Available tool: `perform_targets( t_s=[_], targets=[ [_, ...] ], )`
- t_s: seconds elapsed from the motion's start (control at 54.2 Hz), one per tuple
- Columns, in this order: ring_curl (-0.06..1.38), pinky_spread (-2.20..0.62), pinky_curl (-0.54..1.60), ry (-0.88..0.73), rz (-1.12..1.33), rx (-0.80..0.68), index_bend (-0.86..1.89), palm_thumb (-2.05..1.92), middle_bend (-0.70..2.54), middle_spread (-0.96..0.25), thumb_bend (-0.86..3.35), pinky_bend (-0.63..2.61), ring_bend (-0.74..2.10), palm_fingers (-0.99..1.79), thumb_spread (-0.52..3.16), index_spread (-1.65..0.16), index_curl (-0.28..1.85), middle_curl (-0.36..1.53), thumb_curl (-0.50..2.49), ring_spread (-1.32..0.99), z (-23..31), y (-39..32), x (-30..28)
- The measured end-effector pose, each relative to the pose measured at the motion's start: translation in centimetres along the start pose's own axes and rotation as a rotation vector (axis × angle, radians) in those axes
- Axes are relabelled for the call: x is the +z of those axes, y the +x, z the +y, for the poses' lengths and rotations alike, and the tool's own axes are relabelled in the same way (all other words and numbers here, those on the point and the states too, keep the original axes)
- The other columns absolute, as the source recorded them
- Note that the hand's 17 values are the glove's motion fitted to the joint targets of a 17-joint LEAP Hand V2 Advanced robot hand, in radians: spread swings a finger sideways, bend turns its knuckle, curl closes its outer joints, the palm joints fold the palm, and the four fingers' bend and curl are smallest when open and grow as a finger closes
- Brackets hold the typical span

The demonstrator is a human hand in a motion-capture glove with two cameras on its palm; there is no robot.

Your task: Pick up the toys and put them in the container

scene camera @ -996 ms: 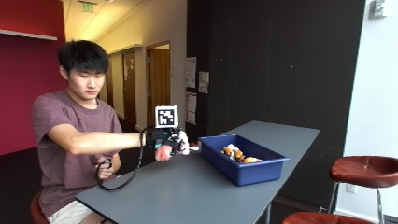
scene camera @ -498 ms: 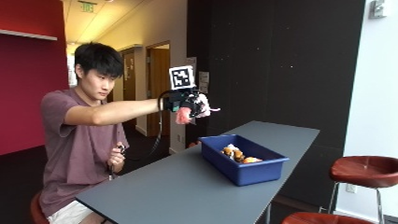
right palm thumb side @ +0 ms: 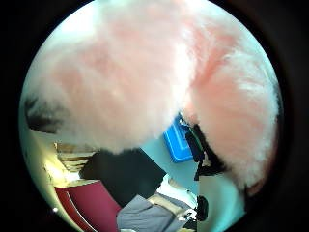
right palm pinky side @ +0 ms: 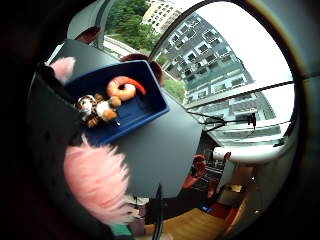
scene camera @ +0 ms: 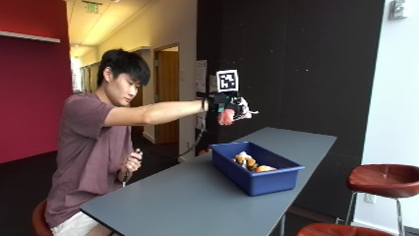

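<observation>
My gloved right hand (scene camera: pixel 229 109) is raised high above the blue container (scene camera: pixel 256 168), arm stretched out over the grey table (scene camera: pixel 196 196). It grips a fluffy pink toy (scene camera: pixel 225 117), whose fur fills the thumb side palm view (right palm thumb side: pixel 145 82) and shows beside the palm in the little finger side view (right palm pinky side: pixel 97 182). Inside the container (right palm pinky side: pixel 150 107) lie a small tiger toy (right palm pinky side: pixel 95 107) and an orange ring-shaped toy (right palm pinky side: pixel 125 87). These toys (scene camera: pixel 249 162) peek over the rim in the outside view.
The long grey table (right palm pinky side: pixel 155 150) runs along a dark wall. Two brown stools (scene camera: pixel 386 179) stand at the right. The person's bare left hand (scene camera: pixel 131 164) stays low beside the body, holding something small.
The right hand has risen from just above the table beside the container to well above it, carrying the pink toy toward the space over the container.
</observation>
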State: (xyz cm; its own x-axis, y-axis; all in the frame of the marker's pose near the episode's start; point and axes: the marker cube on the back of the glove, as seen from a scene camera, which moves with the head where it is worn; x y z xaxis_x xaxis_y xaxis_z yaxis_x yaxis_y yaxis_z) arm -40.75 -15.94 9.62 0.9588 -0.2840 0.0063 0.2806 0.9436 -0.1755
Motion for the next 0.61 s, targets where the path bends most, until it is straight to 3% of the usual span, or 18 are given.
perform_targets(
  t_s=[0.055, 0.221, 0.295, 0.406, 0.516, 0.609],
  targets=[
    [0.69, -0.36, 0.55, -0.013, 0.033, -0.081, 0.84, 0.44, 1.10, -0.32, 0.00, 1.10, 1.46, 0.94, 1.45, -0.23, 0.83, 1.05, 0.32, -0.35, -0.9, -0.5, 0.6],
    [0.68, -0.36, 0.55, -0.039, 0.047, 0.006, 0.81, 0.44, 1.09, -0.32, -0.01, 1.10, 1.46, 0.94, 1.44, -0.24, 0.87, 1.06, 0.32, -0.35, -3.6, -2.4, 2.1],
    [0.68, -0.36, 0.54, -0.048, 0.010, -0.079, 0.79, 0.44, 1.09, -0.32, 0.00, 1.10, 1.45, 0.94, 1.44, -0.24, 0.89, 1.07, 0.32, -0.35, -3.9, -3.1, 2.6],
    [0.68, -0.36, 0.54, -0.046, 0.048, 0.133, 0.77, 0.43, 1.08, -0.32, -0.01, 1.09, 1.45, 0.94, 1.44, -0.25, 0.92, 1.07, 0.32, -0.35, -5.5, -3.2, 3.6],
    [0.67, -0.36, 0.54, -0.052, 0.032, -0.094, 0.75, 0.43, 1.07, -0.32, -0.01, 1.09, 1.45, 0.95, 1.43, -0.25, 0.94, 1.08, 0.32, -0.35, -5.2, -2.9, 4.4],
    [0.67, -0.36, 0.54, -0.109, 0.064, -0.156, 0.74, 0.41, 1.06, -0.33, -0.01, 1.08, 1.45, 0.93, 1.41, -0.25, 0.97, 1.08, 0.31, -0.35, -5.0, -2.3, 5.1]
  ],
)
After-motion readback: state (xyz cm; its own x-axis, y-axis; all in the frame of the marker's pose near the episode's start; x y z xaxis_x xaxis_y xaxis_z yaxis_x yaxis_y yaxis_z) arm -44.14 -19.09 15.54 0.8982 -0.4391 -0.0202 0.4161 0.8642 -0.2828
